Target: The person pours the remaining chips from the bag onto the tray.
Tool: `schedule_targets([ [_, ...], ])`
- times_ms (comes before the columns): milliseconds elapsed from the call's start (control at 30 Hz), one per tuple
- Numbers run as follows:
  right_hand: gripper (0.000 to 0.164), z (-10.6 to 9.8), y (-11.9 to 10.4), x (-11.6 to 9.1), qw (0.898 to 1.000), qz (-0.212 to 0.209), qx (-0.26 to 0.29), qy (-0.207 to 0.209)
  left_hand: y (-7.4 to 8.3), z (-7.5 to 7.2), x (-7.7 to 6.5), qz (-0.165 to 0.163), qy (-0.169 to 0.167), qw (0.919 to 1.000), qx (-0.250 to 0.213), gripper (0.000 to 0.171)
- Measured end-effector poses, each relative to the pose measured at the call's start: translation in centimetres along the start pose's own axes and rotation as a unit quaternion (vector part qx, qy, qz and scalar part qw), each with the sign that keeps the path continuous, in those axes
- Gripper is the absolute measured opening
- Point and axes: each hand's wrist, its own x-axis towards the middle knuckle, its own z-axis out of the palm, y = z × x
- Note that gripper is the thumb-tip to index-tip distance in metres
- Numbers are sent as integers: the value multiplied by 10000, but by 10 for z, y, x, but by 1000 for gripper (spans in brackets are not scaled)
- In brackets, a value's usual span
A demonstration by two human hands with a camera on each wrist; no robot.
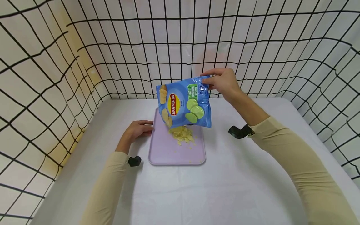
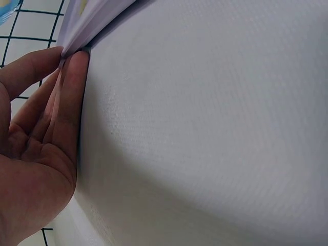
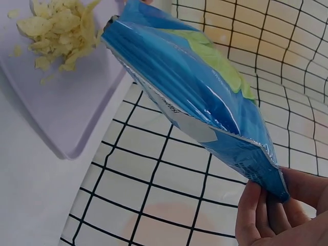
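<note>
My right hand (image 1: 223,82) pinches the corner of a blue Lay's potato chip bag (image 1: 182,103) and holds it tilted above the far part of a lilac tray (image 1: 177,156). In the right wrist view the thumb and fingers grip the end of the bag (image 3: 205,97), whose other end points down toward the tray. A heap of broken potato chips (image 1: 182,134) lies on the tray under the bag. My left hand (image 1: 137,129) is at the tray's left edge. In the left wrist view its fingertips (image 2: 78,64) pinch the tray's rim (image 2: 97,25).
The tray lies on a table with a white cover (image 1: 180,193). A black wire grid (image 1: 174,50) stands along the back and both sides. Small chip crumbs (image 1: 191,147) are scattered around the heap. A dark wrist camera (image 1: 239,132) sticks out from the right sleeve.
</note>
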Motion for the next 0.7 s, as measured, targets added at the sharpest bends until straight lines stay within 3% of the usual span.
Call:
schedule_targets([
  [700,21,1,4,3,9993,-236,99,283,1,2,2,58,16,10000,39,44],
])
